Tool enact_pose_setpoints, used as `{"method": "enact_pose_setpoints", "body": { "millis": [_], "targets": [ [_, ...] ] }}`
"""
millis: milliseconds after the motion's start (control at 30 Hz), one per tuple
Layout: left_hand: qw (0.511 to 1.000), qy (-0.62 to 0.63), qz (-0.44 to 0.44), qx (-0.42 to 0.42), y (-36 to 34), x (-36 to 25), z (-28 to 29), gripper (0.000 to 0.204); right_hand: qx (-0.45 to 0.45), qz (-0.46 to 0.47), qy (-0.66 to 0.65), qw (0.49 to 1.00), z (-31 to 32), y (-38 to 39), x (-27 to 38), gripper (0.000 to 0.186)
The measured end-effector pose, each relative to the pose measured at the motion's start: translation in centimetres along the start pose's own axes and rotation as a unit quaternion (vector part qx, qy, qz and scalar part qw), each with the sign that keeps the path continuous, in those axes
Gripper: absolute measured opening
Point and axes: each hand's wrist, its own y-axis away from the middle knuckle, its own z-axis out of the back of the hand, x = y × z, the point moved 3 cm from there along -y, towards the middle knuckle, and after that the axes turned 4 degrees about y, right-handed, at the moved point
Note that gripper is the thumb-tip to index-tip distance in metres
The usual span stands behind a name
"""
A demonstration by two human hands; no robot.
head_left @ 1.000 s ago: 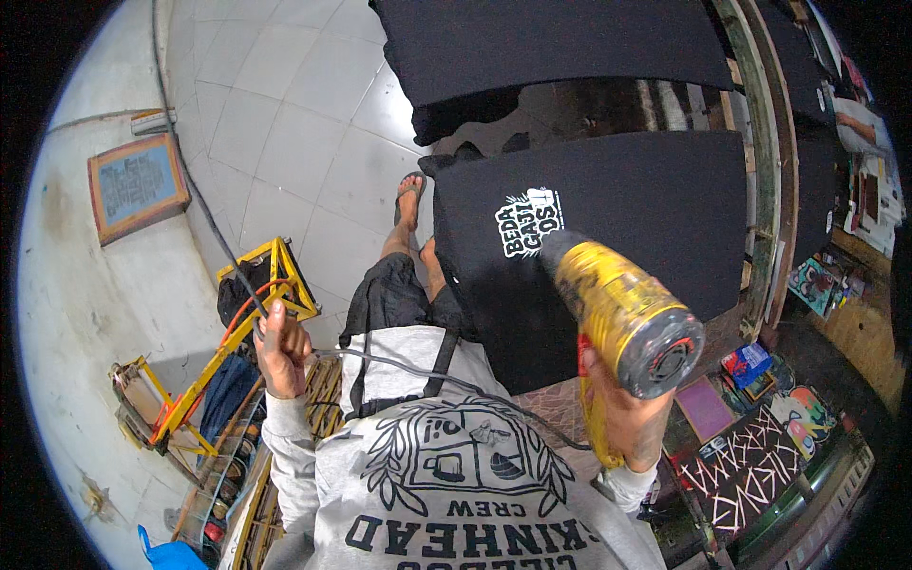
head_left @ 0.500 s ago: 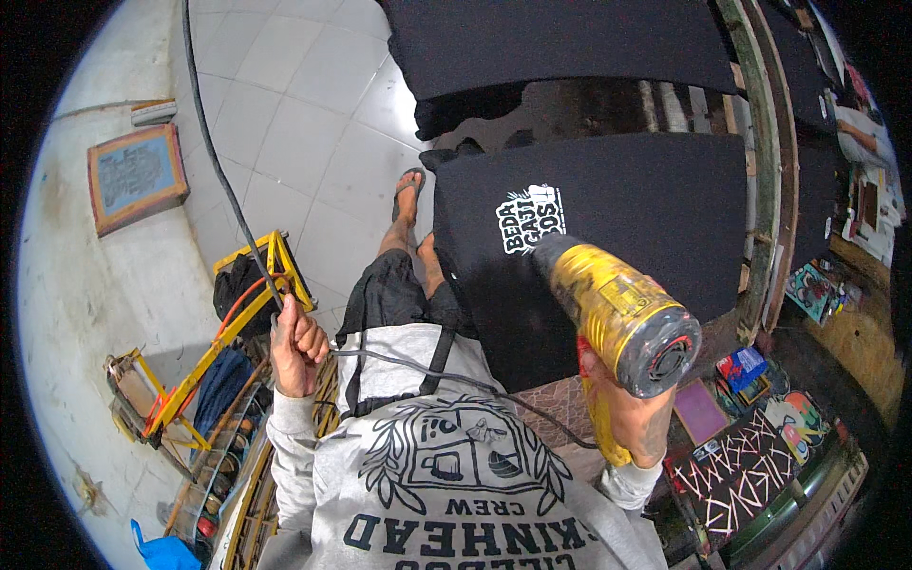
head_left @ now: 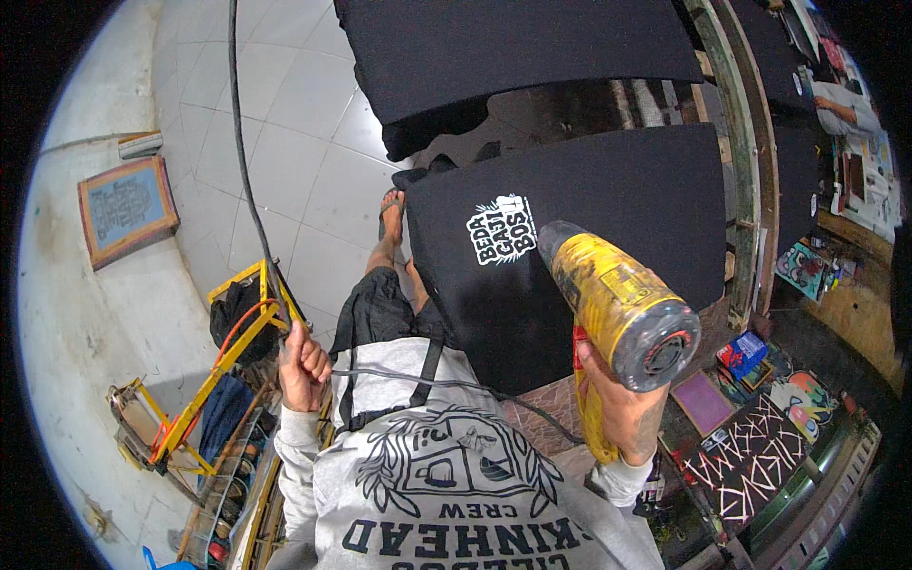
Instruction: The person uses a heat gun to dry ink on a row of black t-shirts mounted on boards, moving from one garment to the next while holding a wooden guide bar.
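Note:
My right hand (head_left: 622,413) grips the handle of a yellow heat gun (head_left: 617,304), its nozzle aimed at a small white print (head_left: 501,229) on a black T-shirt (head_left: 608,204) stretched flat over a board. My left hand (head_left: 302,366) is closed around the gun's black power cord (head_left: 245,171), which runs up and away over the floor; a grey stretch of the cord crosses my waist toward the tool. My grey printed sweatshirt fills the lower middle.
A second black shirt on a board (head_left: 513,52) lies beyond the first. A yellow metal frame (head_left: 223,366) stands at my left, a framed printing screen (head_left: 126,209) leans on the wall. Printed sheets and small boxes (head_left: 750,418) crowd the right side. White tiled floor (head_left: 294,142).
My left hand has slid up along the cord and pulled it tauter. The heat gun stays pointed at the white print, barely shifted.

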Motion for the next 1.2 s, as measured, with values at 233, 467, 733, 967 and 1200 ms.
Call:
{"method": "enact_pose_setpoints", "body": {
  "millis": [233, 467, 733, 967, 1200],
  "targets": [
    [0.999, 0.038, 0.006, 0.016, 0.3, 0.5, -1.0, 0.048, -0.001, -0.021, 0.018, 1.0, -0.2, -0.1, 0.2, 0.089],
    [0.998, 0.005, -0.026, -0.05, 0.5, -1.1, -0.2, 0.051, 0.007, -0.027, 0.04, 0.999, -0.7, -0.7, 0.8, 0.084],
    [0.999, 0.007, -0.015, -0.048, 0.4, -0.3, -0.3, 0.05, 0.003, 0.015, 0.075, 0.997, -1.7, -1.2, 0.8, 0.09],
    [0.998, 0.037, -0.031, -0.036, 0.4, -0.7, 0.3, 0.049, 0.017, 0.02, 0.1, 0.995, -2.1, -1.5, 2.1, 0.09],
    [0.999, -0.022, -0.034, -0.028, 0.6, -0.7, -0.2, 0.05, 0.021, -0.011, -0.033, 0.999, -2.6, -1.8, 2.4, 0.086]
  ]
}}
